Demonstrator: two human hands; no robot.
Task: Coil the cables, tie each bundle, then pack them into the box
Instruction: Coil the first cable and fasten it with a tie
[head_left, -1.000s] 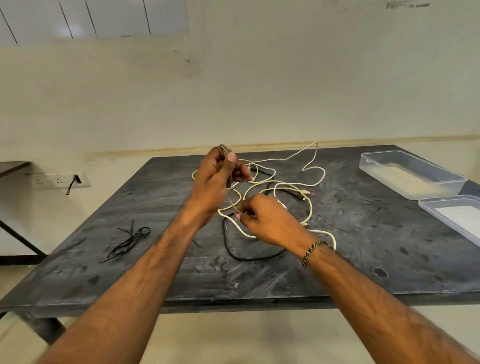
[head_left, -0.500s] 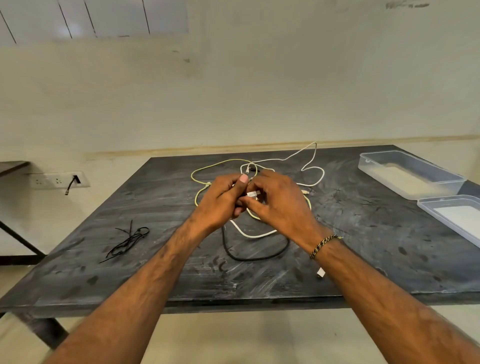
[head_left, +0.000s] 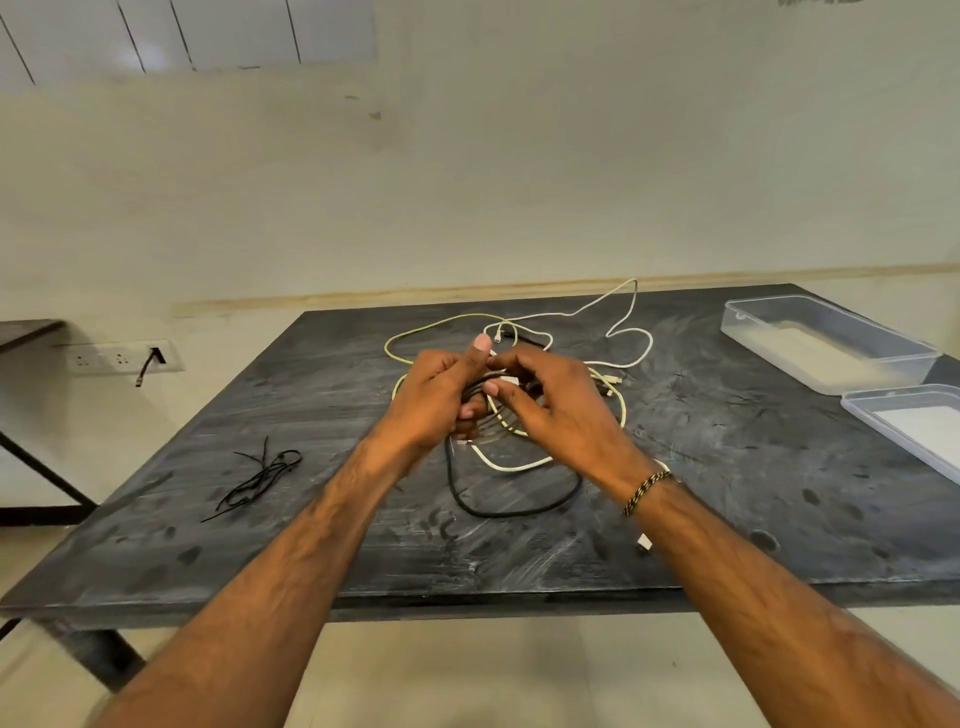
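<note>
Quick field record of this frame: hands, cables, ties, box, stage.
left hand: curled round a small coil of dark cable, thumb up
right hand: fingers pinch at the same coil
loose cables: white and yellowish ones tangled on the table, behind the hands
black cable: loop lies on the table below the hands
ties: black bunch, left part of the table, untouched
box: clear, open, far right, no cables inside
lid: beside the box, nearer the camera
stage: coiling; nothing tied or packed yet

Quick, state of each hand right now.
Left hand: fingers curled round the coiled cable.
Right hand: fingers curled at the same coil, grip cannot be told.
</note>
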